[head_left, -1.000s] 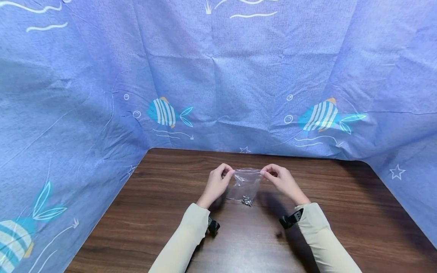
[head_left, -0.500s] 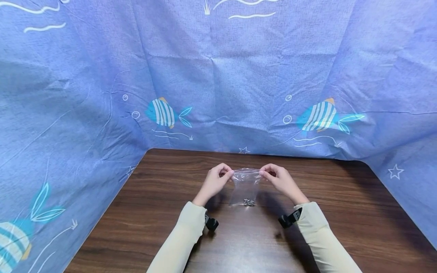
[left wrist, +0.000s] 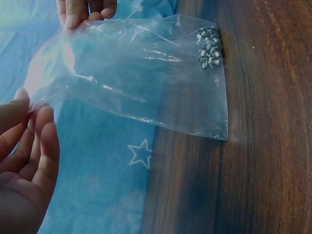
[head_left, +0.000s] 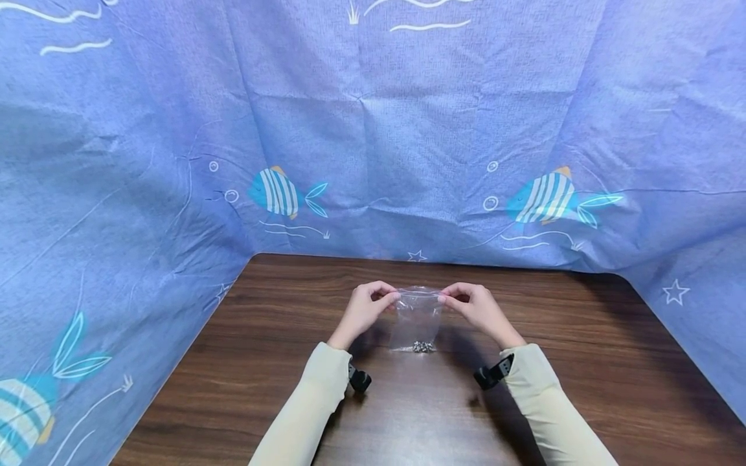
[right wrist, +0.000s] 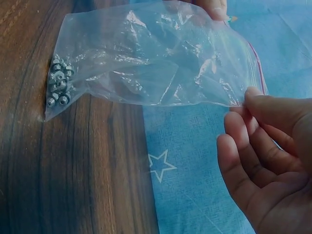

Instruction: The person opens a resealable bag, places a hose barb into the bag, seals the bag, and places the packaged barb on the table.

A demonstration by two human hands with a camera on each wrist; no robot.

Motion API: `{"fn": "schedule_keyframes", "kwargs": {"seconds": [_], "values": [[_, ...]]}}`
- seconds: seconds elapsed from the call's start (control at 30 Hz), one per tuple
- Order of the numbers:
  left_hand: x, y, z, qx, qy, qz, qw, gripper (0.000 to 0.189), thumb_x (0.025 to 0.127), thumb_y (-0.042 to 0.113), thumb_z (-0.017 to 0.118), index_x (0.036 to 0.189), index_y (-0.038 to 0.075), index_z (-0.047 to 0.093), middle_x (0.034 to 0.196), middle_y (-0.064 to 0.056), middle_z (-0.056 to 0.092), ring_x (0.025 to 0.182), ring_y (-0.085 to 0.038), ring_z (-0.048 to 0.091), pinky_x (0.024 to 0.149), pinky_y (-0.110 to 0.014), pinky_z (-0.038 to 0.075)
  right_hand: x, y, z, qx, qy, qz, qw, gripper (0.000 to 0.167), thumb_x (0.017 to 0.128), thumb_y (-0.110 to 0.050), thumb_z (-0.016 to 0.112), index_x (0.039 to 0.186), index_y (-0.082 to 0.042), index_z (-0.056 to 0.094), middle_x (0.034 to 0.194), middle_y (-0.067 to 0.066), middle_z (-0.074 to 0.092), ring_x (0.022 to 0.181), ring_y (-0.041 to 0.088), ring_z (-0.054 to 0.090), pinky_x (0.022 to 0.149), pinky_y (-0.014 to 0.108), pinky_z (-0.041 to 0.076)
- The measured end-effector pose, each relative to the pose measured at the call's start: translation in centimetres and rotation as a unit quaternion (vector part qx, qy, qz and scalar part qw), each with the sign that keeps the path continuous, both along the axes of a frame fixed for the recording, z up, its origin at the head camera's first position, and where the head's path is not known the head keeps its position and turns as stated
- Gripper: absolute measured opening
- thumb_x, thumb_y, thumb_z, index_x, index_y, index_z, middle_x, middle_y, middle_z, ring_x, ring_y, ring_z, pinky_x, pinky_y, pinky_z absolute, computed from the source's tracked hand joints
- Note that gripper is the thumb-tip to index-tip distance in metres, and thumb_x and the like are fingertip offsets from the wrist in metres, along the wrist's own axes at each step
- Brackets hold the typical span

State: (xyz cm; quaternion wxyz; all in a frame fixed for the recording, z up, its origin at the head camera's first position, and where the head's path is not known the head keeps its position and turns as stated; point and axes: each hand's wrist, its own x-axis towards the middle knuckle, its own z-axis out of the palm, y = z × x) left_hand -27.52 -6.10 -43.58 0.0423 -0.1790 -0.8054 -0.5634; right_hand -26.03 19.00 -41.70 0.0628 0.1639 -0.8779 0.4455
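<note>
A clear zip-lock bag hangs upright between the two hands, a red line along its mouth. My left hand pinches the mouth's left corner between thumb and fingers. At the opposite corner my right hand pinches it the same way. Small silvery metal pieces, like nuts or short screws, lie heaped in the bag's bottom, toward the right side. The right wrist view shows round holes in some of these metal pieces. In the left wrist view the mouth of the bag bows outward, and its bottom edge is close over the table.
The dark wood-grain table spreads around both arms. A blue curtain with fish and stars hangs behind it and along both sides. Black wrist cameras sit at the pale sleeves' cuffs.
The bag has swung from a slant to hanging straight, its metal pieces settling along the bottom. The hands have drawn slightly closer together, both still pinching the mouth.
</note>
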Motion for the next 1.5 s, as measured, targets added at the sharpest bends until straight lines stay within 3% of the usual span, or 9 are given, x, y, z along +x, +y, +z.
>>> {"fn": "schedule_keyframes", "kwargs": {"seconds": [0.07, 0.2, 0.53, 0.73, 1.03, 1.5], "values": [[0.0, 0.0, 0.1, -0.010, 0.014, 0.003, 0.9998, 0.015, 0.091, 0.018, 0.067, 0.092, 0.004, 0.072, 0.079, -0.014, 0.070, 0.074, -0.035, 0.065, 0.061, -0.024, 0.049, 0.0, 0.0, 0.0, -0.005, 0.000, -0.001, 1.0000, 0.019, 0.089, -0.022, 0.070, 0.093, -0.003, 0.072, 0.080, 0.011, 0.069, 0.065, 0.003, 0.053, 0.060, 0.020, 0.044], [-0.1, 0.0, 0.2, -0.030, 0.037, 0.011, 0.9988, 0.015, 0.091, 0.019, 0.067, 0.091, 0.006, 0.072, 0.080, -0.013, 0.069, 0.069, -0.022, 0.058, 0.058, -0.018, 0.041, 0.0, -0.1, -0.1, -0.009, 0.002, -0.005, 0.9999, 0.018, 0.088, -0.022, 0.070, 0.091, -0.004, 0.072, 0.079, 0.007, 0.069, 0.065, 0.003, 0.052, 0.060, 0.020, 0.043], [0.0, 0.1, 0.1, -0.045, 0.050, 0.033, 0.9972, 0.015, 0.090, 0.023, 0.068, 0.087, 0.009, 0.073, 0.079, -0.013, 0.069, 0.066, -0.014, 0.053, 0.058, -0.019, 0.040, 0.1, -0.6, -0.2, -0.010, 0.022, -0.019, 0.9995, 0.012, 0.088, -0.020, 0.070, 0.088, -0.008, 0.072, 0.077, 0.003, 0.068, 0.063, 0.004, 0.052, 0.059, 0.021, 0.043], [-0.1, 0.2, 0.0, -0.044, 0.054, 0.037, 0.9969, 0.014, 0.090, 0.022, 0.068, 0.087, 0.009, 0.072, 0.074, -0.005, 0.066, 0.063, -0.006, 0.049, 0.058, -0.019, 0.039, 0.2, -0.9, -0.3, -0.010, 0.040, -0.021, 0.9989, 0.011, 0.087, -0.018, 0.071, 0.087, -0.007, 0.072, 0.074, 0.004, 0.066, 0.062, 0.003, 0.050, 0.058, 0.020, 0.041], [0.1, 0.4, -0.2, -0.015, 0.066, 0.001, 0.9977, 0.009, 0.092, 0.013, 0.063, 0.091, 0.005, 0.067, 0.077, -0.006, 0.062, 0.066, -0.006, 0.050, 0.063, -0.019, 0.042, 0.3, -1.1, -0.2, -0.027, 0.026, -0.002, 0.9993, 0.014, 0.088, -0.017, 0.069, 0.092, -0.003, 0.071, 0.079, 0.007, 0.068, 0.065, 0.002, 0.051, 0.059, 0.019, 0.042], [0.2, 0.6, -0.2, -0.017, 0.071, 0.011, 0.9973, 0.011, 0.089, 0.015, 0.068, 0.088, 0.005, 0.071, 0.078, -0.005, 0.059, 0.065, -0.007, 0.047, 0.059, -0.018, 0.039, 0.0, -1.6, -0.4, -0.025, 0.016, 0.001, 0.9996, 0.017, 0.088, -0.020, 0.071, 0.091, -0.004, 0.072, 0.073, 0.002, 0.064, 0.061, 0.003, 0.050, 0.056, 0.021, 0.041]]}}
